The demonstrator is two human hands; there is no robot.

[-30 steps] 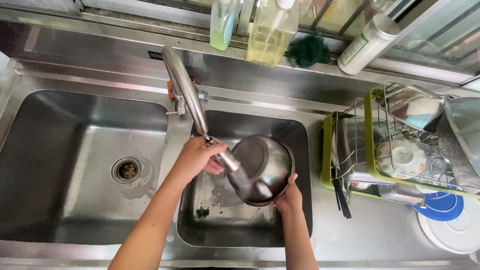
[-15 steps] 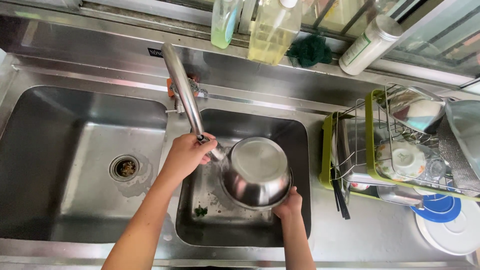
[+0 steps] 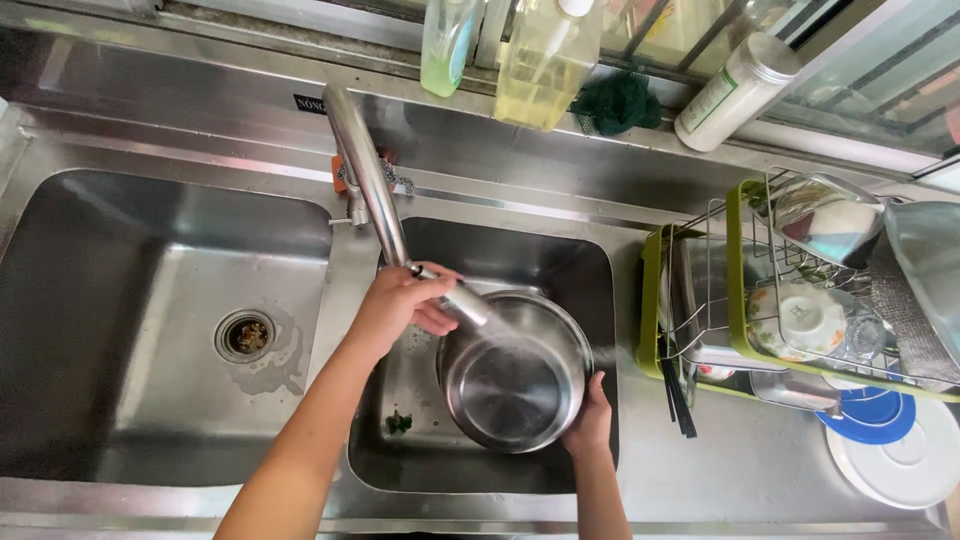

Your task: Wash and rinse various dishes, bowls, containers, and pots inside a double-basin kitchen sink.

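The bowl (image 3: pixel 517 372) sits in the right basin (image 3: pixel 560 265), between the left fingers (image 3: pixel 432 318) on the spray head (image 3: pixel 462 303) and the right fingers (image 3: pixel 597 390) at its rim. The dish rack (image 3: pixel 800 290) lies right of them.

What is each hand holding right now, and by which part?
The left hand grips the tap's spray head at its neck; the right hand holds the steel bowl by its near rim.

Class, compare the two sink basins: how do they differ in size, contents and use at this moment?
The left basin is wider; the right basin is narrower. The left basin holds nothing but its open drain, while the right basin holds a steel bowl under spray. The left hand and the right hand work over the right basin; none over the left. Both are stainless steel.
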